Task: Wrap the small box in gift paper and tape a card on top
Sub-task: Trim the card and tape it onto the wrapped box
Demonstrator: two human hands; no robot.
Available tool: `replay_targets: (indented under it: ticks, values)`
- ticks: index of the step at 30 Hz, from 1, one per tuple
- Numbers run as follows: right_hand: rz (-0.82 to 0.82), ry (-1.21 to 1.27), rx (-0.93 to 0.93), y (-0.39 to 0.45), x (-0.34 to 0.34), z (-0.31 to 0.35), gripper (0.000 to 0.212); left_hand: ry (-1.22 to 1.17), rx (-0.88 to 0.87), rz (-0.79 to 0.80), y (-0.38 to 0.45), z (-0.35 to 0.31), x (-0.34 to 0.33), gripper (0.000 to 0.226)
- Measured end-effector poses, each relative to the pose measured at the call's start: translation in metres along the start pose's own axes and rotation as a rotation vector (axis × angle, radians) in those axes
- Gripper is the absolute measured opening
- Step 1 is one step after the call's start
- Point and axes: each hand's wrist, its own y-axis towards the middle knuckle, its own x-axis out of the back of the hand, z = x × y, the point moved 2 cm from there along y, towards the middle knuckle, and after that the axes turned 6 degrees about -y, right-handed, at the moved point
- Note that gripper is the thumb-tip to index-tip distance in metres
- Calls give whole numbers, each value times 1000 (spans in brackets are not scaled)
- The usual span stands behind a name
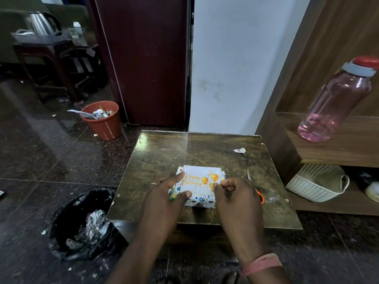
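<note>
Head view: box [202,199] wrapped; card [200,179] on top, left hand [165,193] pinching its edge, right hand [233,190] curled, pressing; taping unconfirmed.

A small worn table [164,152] stands on a dark stone floor [41,152]. Beyond its far left corner sits an orange bin [104,125] full of paper scraps. Near me on the left is a bin lined with a black bag [67,218], crumpled paper inside. To my right, a wooden shelf [338,148] carries a pink bottle [336,101] with a red cap; a white basket [315,186] sits below. A steel kettle [40,22] stands far left on a stool [47,58].
</note>
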Motion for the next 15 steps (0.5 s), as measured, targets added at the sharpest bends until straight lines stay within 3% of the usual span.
replay_targets:
  ticks: [8,10,13,15]
  values:
    - [-105,86,190,-1,13,12,14,-124,-52,-126,-4,-13,8,56]
    - [-59,180,239,-2,12,20,13,-233,-67,-52,-4,-19,9,63]
    - [54,330,300,-7,13,31,9,-479,-62,187,-6,-27,4,84]
    - [129,395,313,-9,17,37,15,-517,-93,246,-7,-29,1,93]
